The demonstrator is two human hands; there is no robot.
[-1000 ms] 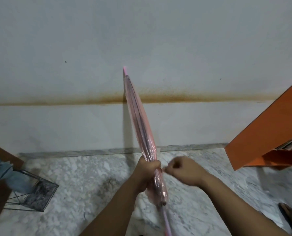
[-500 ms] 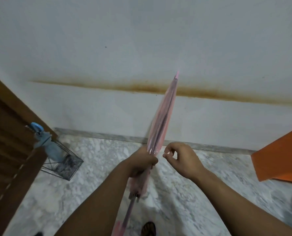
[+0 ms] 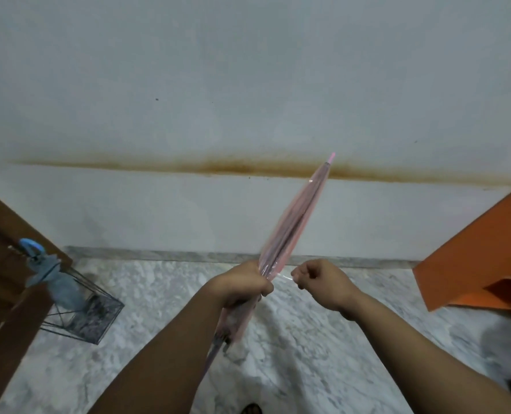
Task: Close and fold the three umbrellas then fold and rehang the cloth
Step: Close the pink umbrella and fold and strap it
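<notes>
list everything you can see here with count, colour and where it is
pink umbrella: 1, clear pink, closed, centre, tip toward the wall
closing strap: 1, clear, between umbrella and right hand
blue umbrella: 1, blue, closed, standing in the wire stand
wire stand: 1, dark, left on the floor
wooden door: 1, brown, far left
orange panel: 1, orange, right edge
stain line: 1, brown, across the wall
floor: marbled grey-white
left hand: 1, grips the pink umbrella
right hand: 1, fingers pinch the strap

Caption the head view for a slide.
Left hand grips a closed, translucent pink umbrella while right hand pinches its thin clear tie strap.
</notes>
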